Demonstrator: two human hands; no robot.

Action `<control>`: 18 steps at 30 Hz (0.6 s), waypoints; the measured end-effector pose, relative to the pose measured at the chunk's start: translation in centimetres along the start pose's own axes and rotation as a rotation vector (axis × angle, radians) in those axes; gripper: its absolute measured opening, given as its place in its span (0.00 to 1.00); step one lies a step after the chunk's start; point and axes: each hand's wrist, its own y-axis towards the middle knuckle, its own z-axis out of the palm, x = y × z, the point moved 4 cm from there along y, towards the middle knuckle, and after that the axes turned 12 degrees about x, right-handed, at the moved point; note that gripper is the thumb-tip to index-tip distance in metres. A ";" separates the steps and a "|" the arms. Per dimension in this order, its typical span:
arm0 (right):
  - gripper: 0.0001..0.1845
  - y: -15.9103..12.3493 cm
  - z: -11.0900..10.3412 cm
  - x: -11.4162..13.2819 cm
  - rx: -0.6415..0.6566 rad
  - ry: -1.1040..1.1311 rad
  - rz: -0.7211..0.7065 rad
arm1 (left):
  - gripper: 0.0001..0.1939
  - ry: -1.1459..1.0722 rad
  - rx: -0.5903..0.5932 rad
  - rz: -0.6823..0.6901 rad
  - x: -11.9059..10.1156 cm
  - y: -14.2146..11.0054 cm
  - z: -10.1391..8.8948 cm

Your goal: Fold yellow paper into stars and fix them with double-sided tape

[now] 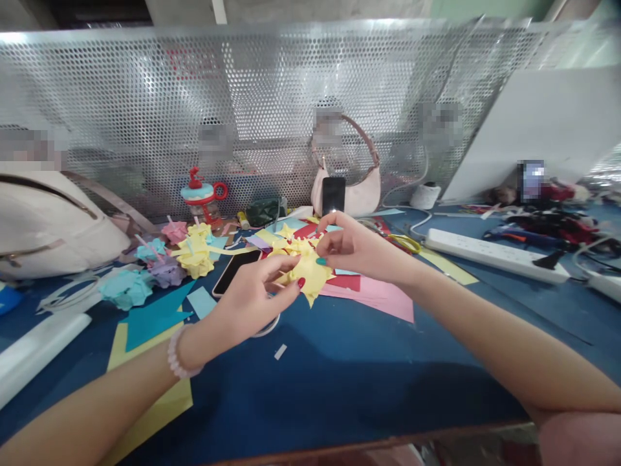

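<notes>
Between my two hands, above the blue table (pixel 339 395), is a yellow folded-paper piece (pixel 313 275) with pointed, star-like edges. My left hand (pixel 252 291) grips its left side, thumb in front and fingers curled behind. On the upper right side, my right hand (pixel 347 249) pinches the paper with thumb and forefinger. Behind the piece lie more yellow paper shapes (pixel 287 231), partly hidden. A dark-screened phone (pixel 237 270) lies flat just behind my left hand. Pink paper sheets (pixel 383 298) are spread on the table below my right hand.
At left stand several finished paper shapes, including a yellow one (pixel 196 252) and a turquoise one (pixel 127 287). A white power strip (pixel 495 252) lies at right. A pale handbag (pixel 361 191), an upright phone (pixel 334 195) and a red-handled cup (pixel 201 197) stand along the perforated metal screen (pixel 272 84).
</notes>
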 end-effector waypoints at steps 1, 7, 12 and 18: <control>0.19 -0.1 0.3 0.3 -0.003 -0.034 -0.012 | 0.18 -0.003 -0.006 -0.009 -0.2 -0.1 0.0; 0.10 -1.2 1.2 3.0 -0.273 -0.392 -0.180 | 0.16 -0.112 0.076 -0.088 -0.9 -0.1 0.1; 0.06 -1.6 3.1 4.3 -0.313 -0.551 -0.176 | 0.11 -0.097 0.061 -0.017 -0.9 -0.3 0.1; 0.06 -1.8 3.6 4.2 -0.397 -0.582 -0.119 | 0.14 0.076 -0.043 0.014 -1.2 -1.1 -0.1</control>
